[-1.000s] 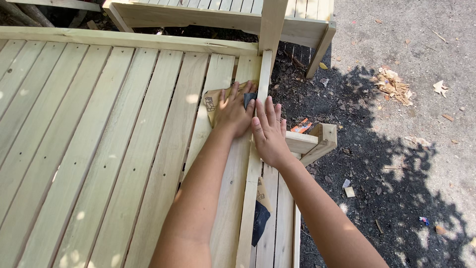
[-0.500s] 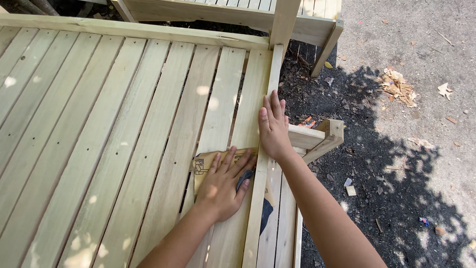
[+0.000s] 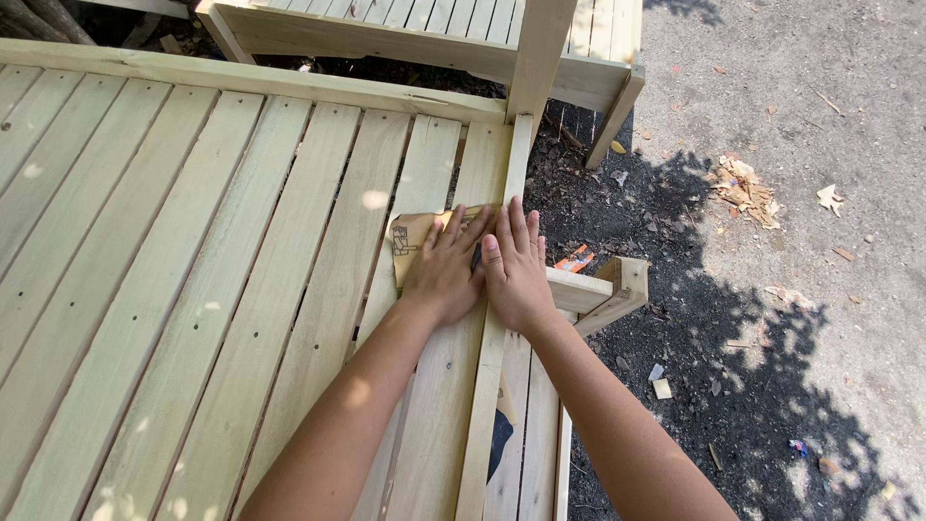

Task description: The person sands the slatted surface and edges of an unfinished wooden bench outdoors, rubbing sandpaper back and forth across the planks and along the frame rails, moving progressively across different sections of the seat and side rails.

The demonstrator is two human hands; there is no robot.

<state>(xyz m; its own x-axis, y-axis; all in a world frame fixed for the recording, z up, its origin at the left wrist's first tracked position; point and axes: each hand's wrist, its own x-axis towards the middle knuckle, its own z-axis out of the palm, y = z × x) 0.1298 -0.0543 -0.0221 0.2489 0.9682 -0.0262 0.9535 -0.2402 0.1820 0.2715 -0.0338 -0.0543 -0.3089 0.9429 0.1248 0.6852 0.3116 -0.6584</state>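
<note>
The slats point(image 3: 193, 251) are pale yellowish wood with faint brown grain streaks, small dark screw dots and bright spots of dappled sun. The sandpaper point(image 3: 415, 236) under the left hand point(image 3: 446, 270) is tan-brown on its back with dark printed marks. The rail point(image 3: 492, 386) under the right hand point(image 3: 516, 275) is the same light wood. A near scrap of paper point(image 3: 500, 434) shows tan and black. On the right, the ground point(image 3: 820, 116) is grey, darker and mottled in shadow, with a small orange bit point(image 3: 576, 259) and dry tan leaves point(image 3: 743, 188).
</note>
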